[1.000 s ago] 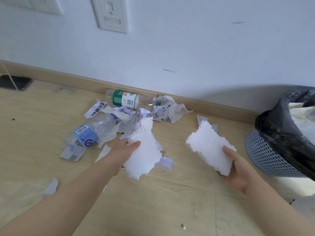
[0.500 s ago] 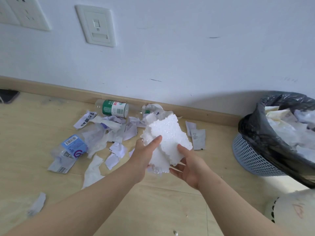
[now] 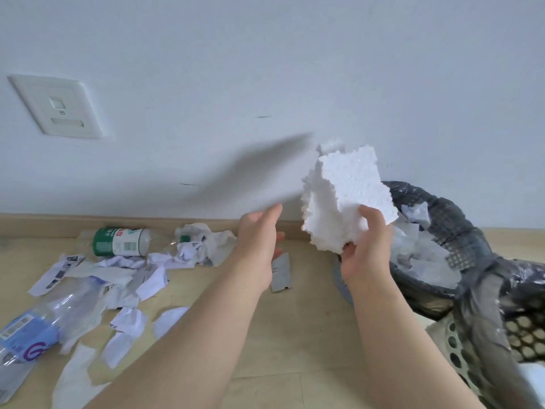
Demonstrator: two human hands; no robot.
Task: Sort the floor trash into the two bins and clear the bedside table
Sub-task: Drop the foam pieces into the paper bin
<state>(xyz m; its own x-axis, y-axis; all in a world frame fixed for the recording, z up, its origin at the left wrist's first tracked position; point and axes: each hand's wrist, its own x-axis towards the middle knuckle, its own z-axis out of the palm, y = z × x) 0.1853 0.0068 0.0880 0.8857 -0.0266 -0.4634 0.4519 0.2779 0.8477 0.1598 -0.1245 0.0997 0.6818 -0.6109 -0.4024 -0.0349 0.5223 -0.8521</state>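
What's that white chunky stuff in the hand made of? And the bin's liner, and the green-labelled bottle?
The white chunks in the right hand look like expanded polystyrene foam: matte, beaded grain, ragged broken edges. The bin liner seems thin dark plastic film, wrinkled and slightly glossy. The green-labelled bottle seems clear plastic, see-through beyond its label.

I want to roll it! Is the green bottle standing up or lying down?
Lying down: the green-labelled bottle rests on its side on the floor, its cap end pointing right.
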